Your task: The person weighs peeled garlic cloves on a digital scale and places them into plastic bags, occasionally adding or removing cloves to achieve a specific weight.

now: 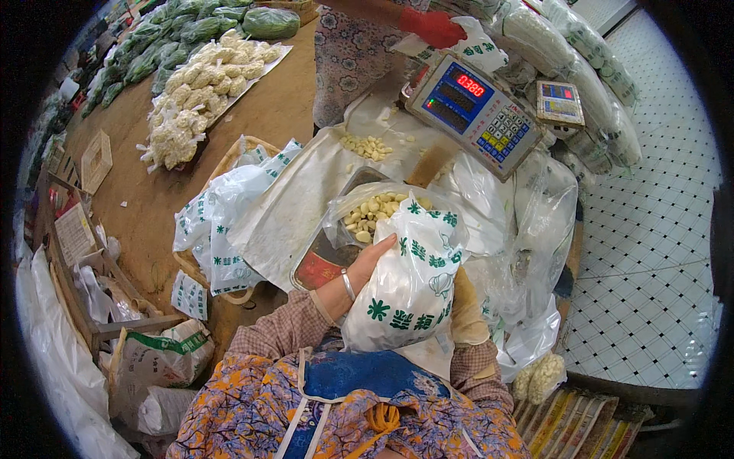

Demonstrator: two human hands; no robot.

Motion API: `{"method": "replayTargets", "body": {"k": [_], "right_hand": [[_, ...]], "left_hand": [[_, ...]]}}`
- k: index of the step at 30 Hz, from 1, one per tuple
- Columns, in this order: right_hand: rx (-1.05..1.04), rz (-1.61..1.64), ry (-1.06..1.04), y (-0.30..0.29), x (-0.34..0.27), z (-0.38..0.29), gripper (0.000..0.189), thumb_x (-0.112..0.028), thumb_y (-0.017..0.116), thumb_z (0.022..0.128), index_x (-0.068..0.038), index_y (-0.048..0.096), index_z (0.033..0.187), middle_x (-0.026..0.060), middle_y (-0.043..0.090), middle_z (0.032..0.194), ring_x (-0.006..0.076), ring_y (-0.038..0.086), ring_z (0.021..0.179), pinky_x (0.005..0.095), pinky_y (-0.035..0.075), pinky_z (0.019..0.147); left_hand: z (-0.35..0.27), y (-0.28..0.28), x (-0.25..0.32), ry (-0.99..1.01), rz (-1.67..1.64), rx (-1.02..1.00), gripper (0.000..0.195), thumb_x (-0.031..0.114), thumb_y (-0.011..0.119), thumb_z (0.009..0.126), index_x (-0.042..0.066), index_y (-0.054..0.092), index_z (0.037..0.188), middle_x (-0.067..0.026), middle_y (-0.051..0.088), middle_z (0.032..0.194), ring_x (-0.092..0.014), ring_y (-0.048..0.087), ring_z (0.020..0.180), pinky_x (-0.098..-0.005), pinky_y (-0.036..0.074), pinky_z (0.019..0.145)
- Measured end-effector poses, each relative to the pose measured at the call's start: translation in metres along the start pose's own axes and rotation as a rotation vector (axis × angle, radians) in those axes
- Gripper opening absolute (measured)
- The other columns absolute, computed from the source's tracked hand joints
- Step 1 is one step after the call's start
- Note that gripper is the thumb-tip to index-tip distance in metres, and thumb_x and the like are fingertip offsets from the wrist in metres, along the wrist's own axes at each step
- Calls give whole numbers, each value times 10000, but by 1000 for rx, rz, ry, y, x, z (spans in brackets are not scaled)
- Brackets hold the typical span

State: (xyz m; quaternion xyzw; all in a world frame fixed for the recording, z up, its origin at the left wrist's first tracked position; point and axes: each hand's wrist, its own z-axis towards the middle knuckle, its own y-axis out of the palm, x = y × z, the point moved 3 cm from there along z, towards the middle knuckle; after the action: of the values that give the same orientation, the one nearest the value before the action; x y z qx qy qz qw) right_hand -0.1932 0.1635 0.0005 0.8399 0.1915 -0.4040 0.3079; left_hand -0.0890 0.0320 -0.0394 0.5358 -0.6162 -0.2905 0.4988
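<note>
A full white plastic bag with green printing (410, 287) is held upright over the lap. My left hand (358, 272) grips its left side, thumb near the upper part, a silver bangle on the wrist. My right hand (467, 304), in a yellowish glove, supports the bag's right side; its fingers are partly hidden behind the bag. Just beyond, peeled garlic cloves (362, 221) lie in a clear plastic bag (338, 215) on the metal pan of a scale (324, 258). A digital scale display (476, 115) with lit red digits stands farther back.
Loose cloves (373, 148) lie on a white sheet (304, 195). Printed bags (229, 229) fill a basket (192, 267) at left. A person's red-gloved hand (438, 27) is at another bag at the top. Bagged garlic (200, 92) lies on the floor. A second scale display (560, 106) stands at right.
</note>
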Motion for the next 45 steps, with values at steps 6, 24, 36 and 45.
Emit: {"method": "replayTargets", "body": {"k": [6,24,36,45], "right_hand": [[-22,15,15,-17,2,9,399,-321,509,792,-25,509,1059,58,558,949,138,532,827,252,431,708],[-138,-231,-133,7,-21,-1,392,-304,518,781,-9,513,1041,56,556,934,134,519,814,247,426,691],[-82,-373,-108,12,-13,2,322,-200,500,745,-4,520,1000,55,553,877,139,508,756,254,417,659],[-79,-512,-236,6,10,7,343,-221,516,751,24,520,991,84,560,850,149,502,737,255,414,653]], "left_hand": [[0,14,3,19,61,42,359,253,444,844,-26,461,1070,-113,569,946,-190,579,807,-290,480,704],[-14,39,14,145,282,-92,381,208,457,838,37,375,1168,-90,517,1050,-179,548,883,-278,462,743],[-23,41,18,58,10,-87,339,243,503,791,33,482,1056,-102,563,960,-190,566,843,-311,477,737],[-14,17,14,123,-47,30,237,185,465,815,13,521,968,-100,569,896,-196,569,773,-316,484,689]]}}
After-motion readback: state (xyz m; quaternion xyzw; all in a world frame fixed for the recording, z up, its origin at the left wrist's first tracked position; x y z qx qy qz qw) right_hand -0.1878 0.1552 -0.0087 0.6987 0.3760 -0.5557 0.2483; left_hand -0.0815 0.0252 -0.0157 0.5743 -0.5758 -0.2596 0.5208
